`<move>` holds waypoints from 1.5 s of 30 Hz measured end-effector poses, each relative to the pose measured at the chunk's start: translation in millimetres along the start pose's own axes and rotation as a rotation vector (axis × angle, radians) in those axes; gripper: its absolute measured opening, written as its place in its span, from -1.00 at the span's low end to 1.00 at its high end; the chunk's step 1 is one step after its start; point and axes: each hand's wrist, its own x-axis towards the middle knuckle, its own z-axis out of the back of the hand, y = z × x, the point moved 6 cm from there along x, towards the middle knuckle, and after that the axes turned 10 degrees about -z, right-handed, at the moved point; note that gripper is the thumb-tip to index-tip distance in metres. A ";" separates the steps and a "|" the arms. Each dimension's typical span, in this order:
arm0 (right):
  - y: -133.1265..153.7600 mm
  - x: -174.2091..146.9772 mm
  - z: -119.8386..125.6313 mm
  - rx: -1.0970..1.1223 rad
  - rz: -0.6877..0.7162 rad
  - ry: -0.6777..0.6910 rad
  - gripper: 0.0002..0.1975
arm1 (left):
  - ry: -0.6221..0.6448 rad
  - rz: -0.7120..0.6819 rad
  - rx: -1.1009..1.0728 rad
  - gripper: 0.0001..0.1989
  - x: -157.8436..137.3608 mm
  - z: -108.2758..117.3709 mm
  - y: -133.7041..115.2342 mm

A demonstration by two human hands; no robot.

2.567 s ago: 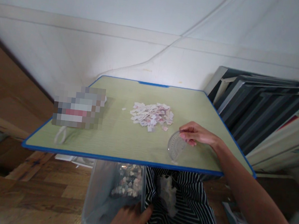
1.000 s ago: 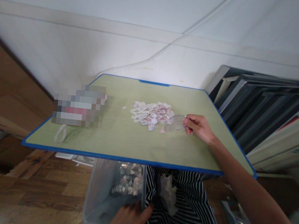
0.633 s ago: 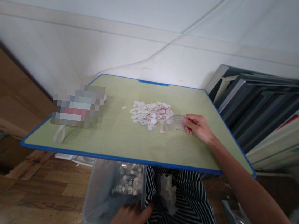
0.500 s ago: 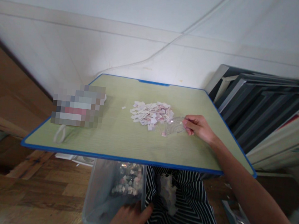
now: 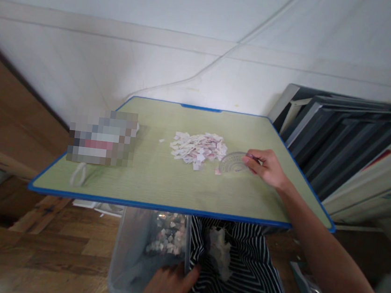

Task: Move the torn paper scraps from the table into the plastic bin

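Most paper scraps [image 5: 198,149] heaped on table [image 5: 135,182], few apart; right hand [image 5: 266,168] pinches clear protractor [image 5: 231,159] just beside them, pink scrap [image 5: 217,171] at its left end; translucent bin [image 5: 120,255] below holds small pieces [image 5: 171,238], seemingly bagged; left hand [image 5: 167,288] at rim, cannot tell if gripping

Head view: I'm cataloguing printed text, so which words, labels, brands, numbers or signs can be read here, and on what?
No text can be read.
Clear protractor in the right hand: scale markings, too small to read.
Paper scraps: no lettering can be made out.
Pixelated object on the table: unreadable.
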 end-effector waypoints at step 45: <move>2.7 -2.0 -4.8 -0.135 0.024 0.011 -0.66 | 0.008 0.028 0.001 -0.50 -2.0 3.7 -2.3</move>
